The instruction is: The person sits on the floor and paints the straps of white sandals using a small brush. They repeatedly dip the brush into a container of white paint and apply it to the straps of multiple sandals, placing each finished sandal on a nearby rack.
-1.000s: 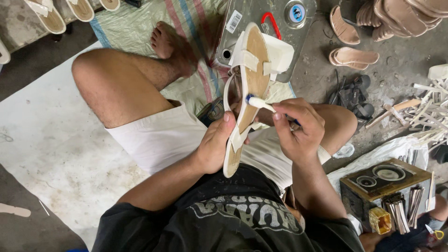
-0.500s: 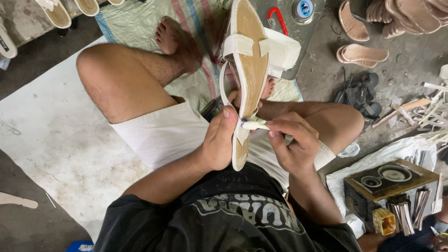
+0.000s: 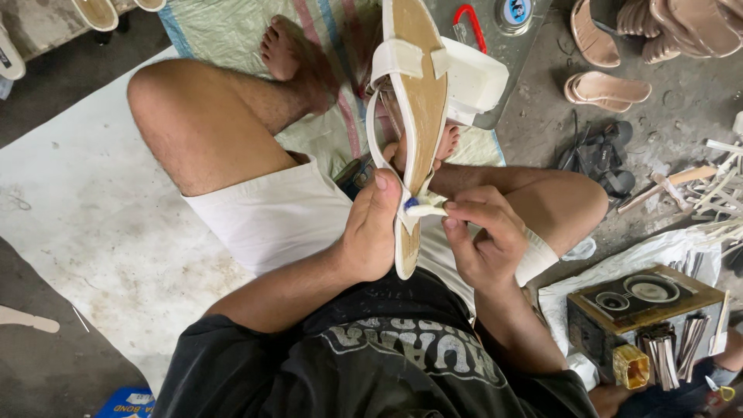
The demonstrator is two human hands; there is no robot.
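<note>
Glossy white sandal [image 3: 414,101], matt tan fibreboard insole [image 3: 422,93]

Sandal [image 3: 418,101] toe beyond top edge

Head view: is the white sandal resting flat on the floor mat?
No, the left hand holds the white sandal up above the lap, sole facing the camera.

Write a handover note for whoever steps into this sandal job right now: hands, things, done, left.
Left hand: grips the white sandal at its lower end, sole side up, thumb on the edge.
Right hand: pinches a small white applicator against the sole beside the left thumb.
Done: straps are folded onto the tan sole near the top.
Left: probably the lower end, where the applicator sits; no more can be told.
</note>
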